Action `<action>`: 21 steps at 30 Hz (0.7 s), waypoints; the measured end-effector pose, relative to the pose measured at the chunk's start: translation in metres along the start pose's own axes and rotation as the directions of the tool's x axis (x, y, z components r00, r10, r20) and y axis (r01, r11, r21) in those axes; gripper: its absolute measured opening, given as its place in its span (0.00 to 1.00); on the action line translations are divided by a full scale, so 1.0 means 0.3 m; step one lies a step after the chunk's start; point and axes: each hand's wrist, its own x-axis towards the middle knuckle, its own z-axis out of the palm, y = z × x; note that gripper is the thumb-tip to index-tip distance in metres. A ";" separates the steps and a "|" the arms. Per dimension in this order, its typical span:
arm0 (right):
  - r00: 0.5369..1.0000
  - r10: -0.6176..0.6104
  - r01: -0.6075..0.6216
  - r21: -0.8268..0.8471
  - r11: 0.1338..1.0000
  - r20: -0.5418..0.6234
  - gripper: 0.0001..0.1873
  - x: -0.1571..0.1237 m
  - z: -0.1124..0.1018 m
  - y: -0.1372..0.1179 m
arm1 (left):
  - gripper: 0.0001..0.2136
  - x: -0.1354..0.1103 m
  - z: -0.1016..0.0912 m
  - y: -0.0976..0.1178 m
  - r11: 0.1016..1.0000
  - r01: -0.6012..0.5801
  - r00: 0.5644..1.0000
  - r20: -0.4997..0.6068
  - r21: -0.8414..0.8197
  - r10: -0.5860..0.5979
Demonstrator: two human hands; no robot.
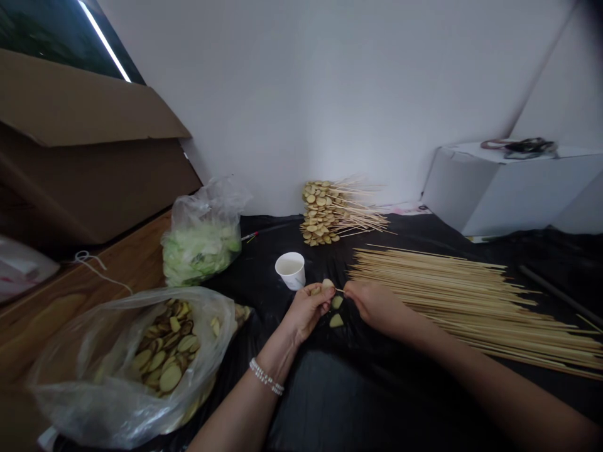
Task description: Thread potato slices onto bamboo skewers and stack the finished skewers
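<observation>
My left hand [307, 310] pinches a pale potato slice [327, 284] between thumb and fingers. My right hand [372, 302] is closed around a thin wooden skewer [340, 290], whose end meets the slice; whether it has gone through, I cannot tell. Just below, two loose slices [336, 321] lie on the black sheet. An open clear plastic bag [94, 376] of cut potato slices [169, 351] sits to the left. Many bare skewers [452, 295] are spread out on the right. Behind my hands lies a pile of loaded potato skewers [323, 213].
A white paper cup [291, 270] stands just beyond my left hand. Further left is a bag of pale green vegetable pieces [200, 248]. A cardboard box [85, 169] stands at the far left, a white box [509, 182] at the right. Black plastic sheeting [330, 402] covers the surface.
</observation>
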 end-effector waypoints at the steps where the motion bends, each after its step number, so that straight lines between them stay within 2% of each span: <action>1: 1.000 -0.005 0.005 0.030 1.000 -0.004 0.12 0.001 -0.005 0.004 | 0.13 0.002 -0.002 0.000 1.000 -0.008 1.000 -0.001 -0.007 0.008; 5: 0.995 -0.016 0.024 0.086 0.996 -0.102 0.09 0.002 -0.022 0.020 | 0.12 0.010 -0.010 0.007 0.999 -0.020 1.000 -0.014 -0.038 0.019; 8: 0.986 -0.049 0.051 0.012 0.999 -0.158 0.06 -0.001 -0.024 0.023 | 0.12 0.010 -0.014 0.012 0.999 -0.021 1.000 -0.021 -0.045 0.020; 14: 0.990 -0.071 0.041 -0.229 0.973 -0.123 0.08 -0.013 -0.006 -0.001 | 0.13 0.008 -0.013 0.007 0.999 0.004 1.000 -0.009 -0.038 -0.005; 17: 0.992 -0.058 0.030 -0.249 0.968 -0.108 0.08 -0.014 -0.002 -0.006 | 0.13 0.009 -0.012 0.004 1.000 0.019 1.000 -0.012 -0.021 -0.020; 21: 0.995 -0.038 0.019 -0.187 0.982 -0.095 0.07 -0.010 0.004 -0.004 | 0.14 0.009 -0.013 0.003 0.999 0.034 0.999 -0.017 -0.013 -0.035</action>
